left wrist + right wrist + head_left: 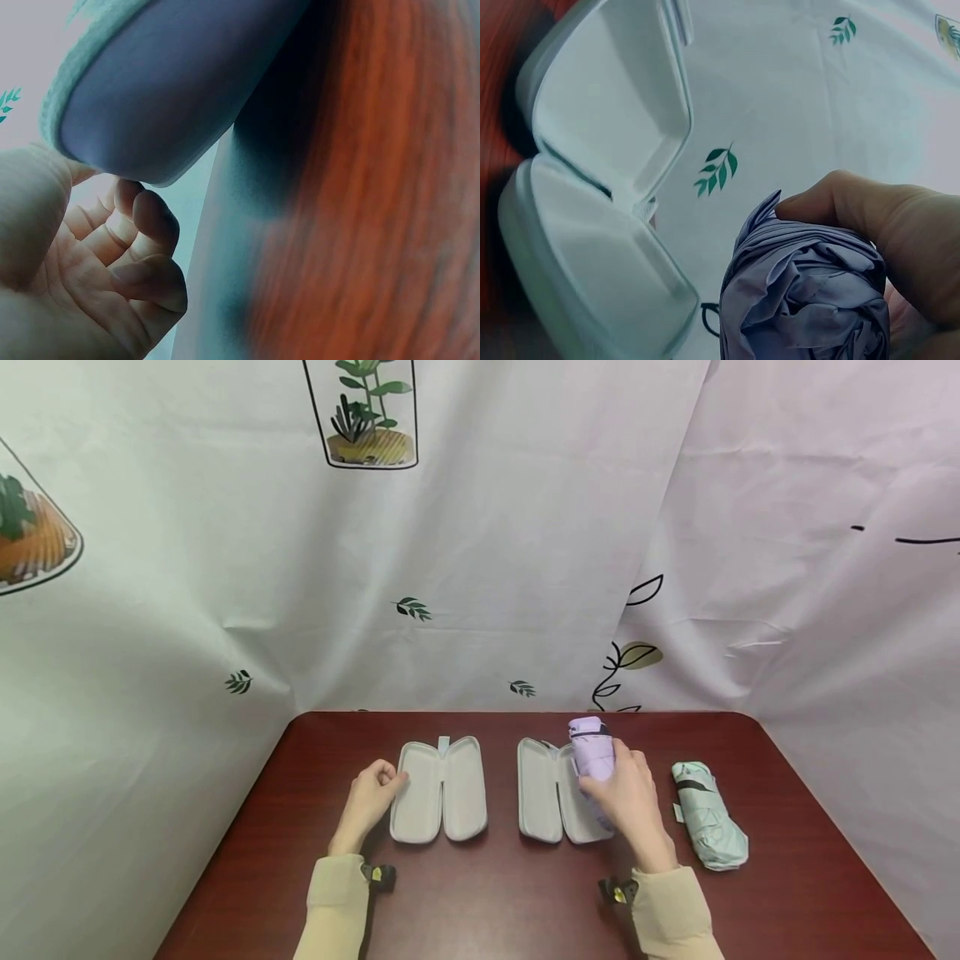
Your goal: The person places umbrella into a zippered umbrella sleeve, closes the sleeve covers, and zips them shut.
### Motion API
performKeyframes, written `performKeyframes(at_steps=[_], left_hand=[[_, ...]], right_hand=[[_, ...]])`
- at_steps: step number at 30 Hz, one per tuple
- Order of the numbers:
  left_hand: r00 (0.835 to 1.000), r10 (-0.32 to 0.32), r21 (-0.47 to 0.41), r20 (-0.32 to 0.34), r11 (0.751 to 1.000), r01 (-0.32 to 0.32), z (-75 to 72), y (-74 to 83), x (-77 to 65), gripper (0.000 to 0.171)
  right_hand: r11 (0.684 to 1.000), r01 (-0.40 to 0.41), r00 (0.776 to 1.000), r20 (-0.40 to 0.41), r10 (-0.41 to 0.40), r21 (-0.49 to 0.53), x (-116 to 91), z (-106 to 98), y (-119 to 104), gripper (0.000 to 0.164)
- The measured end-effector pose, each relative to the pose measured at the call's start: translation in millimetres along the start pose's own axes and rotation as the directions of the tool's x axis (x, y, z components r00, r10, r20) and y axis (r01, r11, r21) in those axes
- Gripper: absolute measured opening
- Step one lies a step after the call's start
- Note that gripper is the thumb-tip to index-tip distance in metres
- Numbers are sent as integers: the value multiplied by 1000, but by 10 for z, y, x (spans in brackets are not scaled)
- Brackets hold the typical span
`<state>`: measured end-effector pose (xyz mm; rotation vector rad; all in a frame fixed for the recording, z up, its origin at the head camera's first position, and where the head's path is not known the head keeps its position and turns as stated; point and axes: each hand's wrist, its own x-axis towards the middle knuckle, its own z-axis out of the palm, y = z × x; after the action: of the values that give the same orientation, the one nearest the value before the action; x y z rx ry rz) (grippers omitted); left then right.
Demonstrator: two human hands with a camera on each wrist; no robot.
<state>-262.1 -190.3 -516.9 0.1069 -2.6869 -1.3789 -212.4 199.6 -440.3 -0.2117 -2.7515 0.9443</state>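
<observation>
A folded lilac umbrella (591, 750) is held by my right hand (632, 793), above the right half of an opened pale grey case (538, 793). In the right wrist view its bunched fabric end (802, 300) faces the camera, and the case lies apart from it. A second, similar opened case (417, 793) lies to the left. My left hand (366, 800) pinches that case's left edge with curled fingers; in the left wrist view the case (172, 82) partly hides the thumb.
A folded mint-green umbrella (708, 818) lies on the dark red table (487, 902), right of my right hand. White patterned cloth (487, 568) hangs behind the table and along its sides. Each wrist carries a small black camera.
</observation>
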Motion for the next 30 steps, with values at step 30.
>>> performKeyframes(at_steps=[30], left_hand=[[1000,18,-20,10,1000,-18,-20,14,-24,23]], right_hand=[[992,111,994,8,-111,66,-55,406,-687,81]])
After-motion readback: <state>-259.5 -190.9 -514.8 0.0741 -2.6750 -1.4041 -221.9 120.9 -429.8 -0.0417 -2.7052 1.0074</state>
